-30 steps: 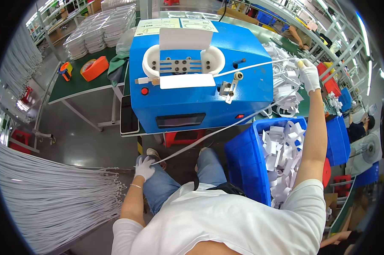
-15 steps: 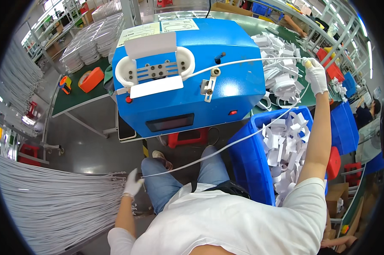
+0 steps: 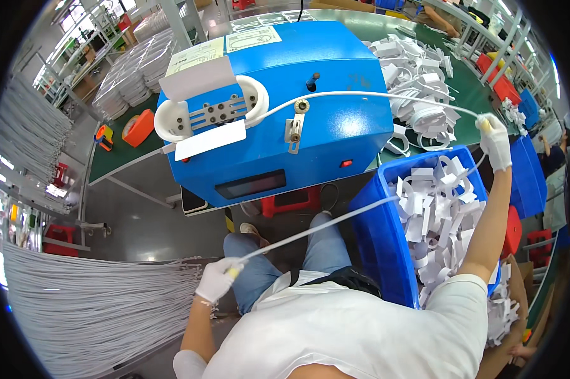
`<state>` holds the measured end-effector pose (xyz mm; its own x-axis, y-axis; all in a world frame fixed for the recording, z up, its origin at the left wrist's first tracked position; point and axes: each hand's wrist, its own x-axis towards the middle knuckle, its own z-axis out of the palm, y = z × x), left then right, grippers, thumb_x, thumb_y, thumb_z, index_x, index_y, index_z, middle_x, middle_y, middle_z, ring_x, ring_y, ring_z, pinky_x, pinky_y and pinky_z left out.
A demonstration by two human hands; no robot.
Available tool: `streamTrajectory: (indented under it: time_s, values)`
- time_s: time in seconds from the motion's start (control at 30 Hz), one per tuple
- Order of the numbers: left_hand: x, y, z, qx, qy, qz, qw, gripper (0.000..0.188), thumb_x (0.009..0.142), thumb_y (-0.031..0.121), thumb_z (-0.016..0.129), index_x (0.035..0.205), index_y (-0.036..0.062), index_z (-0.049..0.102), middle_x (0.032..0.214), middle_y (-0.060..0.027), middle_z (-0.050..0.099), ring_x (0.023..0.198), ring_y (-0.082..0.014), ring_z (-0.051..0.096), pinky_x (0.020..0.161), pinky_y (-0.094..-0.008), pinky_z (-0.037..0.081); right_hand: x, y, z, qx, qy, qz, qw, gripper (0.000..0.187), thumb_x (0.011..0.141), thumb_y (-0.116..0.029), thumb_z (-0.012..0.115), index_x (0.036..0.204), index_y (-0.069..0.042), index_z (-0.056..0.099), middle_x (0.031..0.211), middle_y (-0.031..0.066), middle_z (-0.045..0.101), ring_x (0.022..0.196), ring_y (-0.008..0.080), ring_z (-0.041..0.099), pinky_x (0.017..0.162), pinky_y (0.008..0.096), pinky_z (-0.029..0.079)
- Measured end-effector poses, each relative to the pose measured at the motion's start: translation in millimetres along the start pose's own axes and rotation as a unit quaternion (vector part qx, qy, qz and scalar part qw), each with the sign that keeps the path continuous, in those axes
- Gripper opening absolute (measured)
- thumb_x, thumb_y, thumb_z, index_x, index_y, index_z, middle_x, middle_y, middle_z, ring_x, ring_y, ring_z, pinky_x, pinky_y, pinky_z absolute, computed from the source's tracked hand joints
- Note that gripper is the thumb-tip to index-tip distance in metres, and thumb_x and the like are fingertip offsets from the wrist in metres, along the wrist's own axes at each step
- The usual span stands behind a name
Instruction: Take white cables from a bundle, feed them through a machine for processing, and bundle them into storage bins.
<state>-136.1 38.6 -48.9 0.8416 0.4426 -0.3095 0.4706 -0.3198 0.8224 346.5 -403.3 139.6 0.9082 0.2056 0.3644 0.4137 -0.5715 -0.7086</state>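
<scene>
My right hand point(image 3: 494, 140), in a white glove with yellow on the fingertips, is out at the right, closed on a white cable point(image 3: 373, 94). From there the cable runs left over the top of a blue winding machine point(image 3: 335, 142) to its white oval winding head point(image 3: 210, 112). A second white stretch of cable slants across my knees to my gloved left hand point(image 3: 216, 281), whose fingers pinch it. Where this stretch crosses the blue bin it is blurred, so how it joins the part at my right hand is hard to make out.
A blue bin point(image 3: 386, 252) full of white paper-banded pieces stands right of my legs. Coiled white cables point(image 3: 424, 95) are heaped on the green table behind it. Long white cables point(image 3: 102, 309) hang in a thick row at left. An orange tape dispenser point(image 3: 138, 129) lies beyond the machine.
My left hand has risen and closed on the cable, from spread fingers near its end. My right hand has moved farther right and lower, still holding the cable. The view has shifted slightly.
</scene>
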Motion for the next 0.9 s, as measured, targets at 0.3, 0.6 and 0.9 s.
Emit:
streamTrajectory:
  time_s: [0.3, 0.6, 0.9]
  values:
    - [-8.1, 105.8, -8.8, -0.097, -0.109, 0.114, 0.983, 0.015, 0.081, 0.005, 0.067, 0.095, 0.0002, 0.069, 0.078, -0.0046, 0.067, 0.067, -0.0085, 0.057, 0.062, -0.0226, 0.046, -35.3, 21.3, -1.2, 0.054, -0.038, 0.05, 0.997, 0.031, 0.092, -0.034, 0.058, 0.075, -0.008, 0.059, 0.052, -0.0078, 0.039, 0.039, 0.001, 0.031, 0.036, 0.0197, 0.02]
    - [27.1, 123.6, 34.3, -0.068, -0.2, 0.204, 0.956, 0.018, 0.086, 0.013, 0.065, 0.099, 0.002, 0.069, 0.088, -0.0088, 0.07, 0.078, -0.0148, 0.064, 0.073, -0.0258, 0.05, -53.6, 31.0, 10.3, 0.077, -0.054, 0.085, 0.992, 0.03, 0.091, -0.031, 0.06, 0.072, -0.009, 0.059, 0.055, -0.0086, 0.038, 0.043, 0.0002, 0.032, 0.038, 0.0197, 0.02]
    - [32.9, 125.7, 45.2, -0.07, -0.228, 0.175, 0.955, 0.019, 0.086, 0.013, 0.066, 0.101, 0.0024, 0.069, 0.088, -0.0078, 0.069, 0.077, -0.014, 0.063, 0.073, -0.0252, 0.049, -70.7, -2.6, 40.2, 0.143, -0.164, 0.065, 0.974, 0.029, 0.088, -0.033, 0.064, 0.075, -0.008, 0.056, 0.057, -0.0075, 0.043, 0.042, 0.0001, 0.034, 0.038, 0.0184, 0.022]
